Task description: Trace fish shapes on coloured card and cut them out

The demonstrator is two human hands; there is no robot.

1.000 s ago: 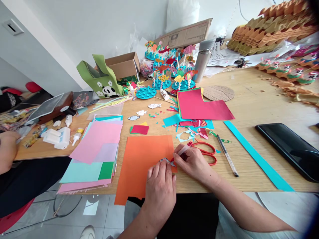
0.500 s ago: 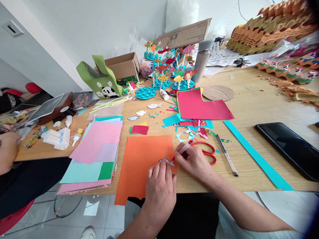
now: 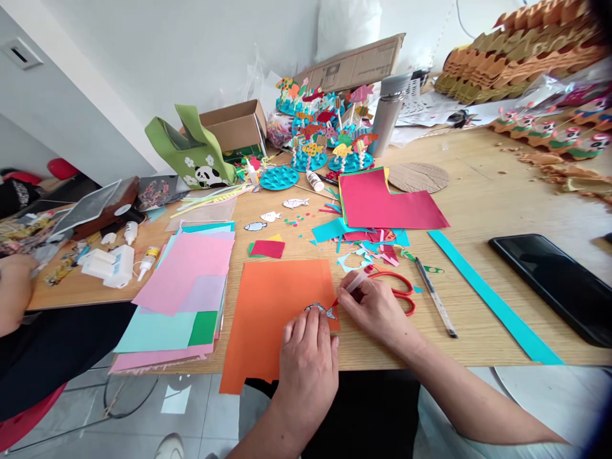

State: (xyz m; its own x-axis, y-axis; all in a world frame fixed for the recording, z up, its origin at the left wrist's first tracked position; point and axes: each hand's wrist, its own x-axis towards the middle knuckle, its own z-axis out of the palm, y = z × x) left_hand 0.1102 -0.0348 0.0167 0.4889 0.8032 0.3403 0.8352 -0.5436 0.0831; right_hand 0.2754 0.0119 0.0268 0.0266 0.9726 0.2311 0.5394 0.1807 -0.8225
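My left hand (image 3: 310, 354) lies flat, its fingertips pressing a small paper fish cutout (image 3: 327, 312) onto a sheet of orange paper (image 3: 268, 299). Part of the fish is covered by those fingers; its tail shows to the right. In a pinch, my right hand (image 3: 375, 311) holds a red pen (image 3: 357, 280) with a translucent barrel. The pen's red tip is beside the fish's tail, at the right edge of the orange sheet; whether it touches the paper, I cannot tell. Just beyond the right hand lie red-handled scissors (image 3: 406, 294), partly hidden by it.
Coloured paper (image 3: 191, 268) is stacked at left. Paper fish (image 3: 295, 203), scraps (image 3: 363, 245) and red sheets (image 3: 382, 204) lie beyond the orange sheet. A clear pen (image 3: 436, 299), blue strip (image 3: 492, 296) and phone (image 3: 549, 280) are at right. Another person's arm (image 3: 14, 293) is far left.
My right hand and the red pen have shifted very slightly to the right. The left hand, the fish cutout and the orange sheet stay where they were.
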